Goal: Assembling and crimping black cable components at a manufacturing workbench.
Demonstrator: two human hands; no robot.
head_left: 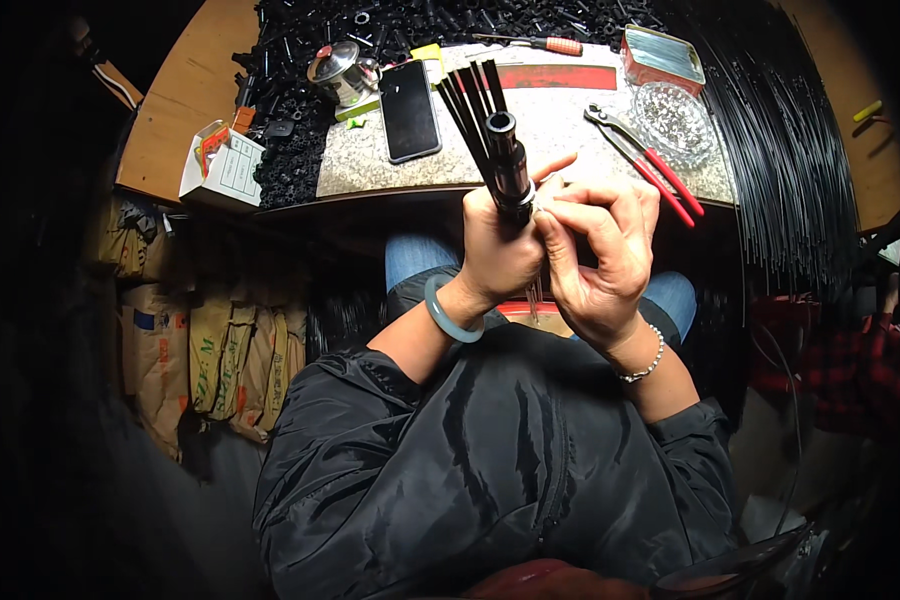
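left hand [500, 250] gripping black tube [508, 160] with thin black rods [470, 100], right hand [595, 245] pinching tube's metal ring [523, 205], above table [530, 150]

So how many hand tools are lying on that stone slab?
2. The red-handled pliers lie at the slab's right side beside a glass dish; a screwdriver lies along the far edge. The black parts pile may hide more.

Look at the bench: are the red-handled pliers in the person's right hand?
No. The red-handled pliers lie on the bench top, while the right hand pinches at the black tube gripped by the left hand.
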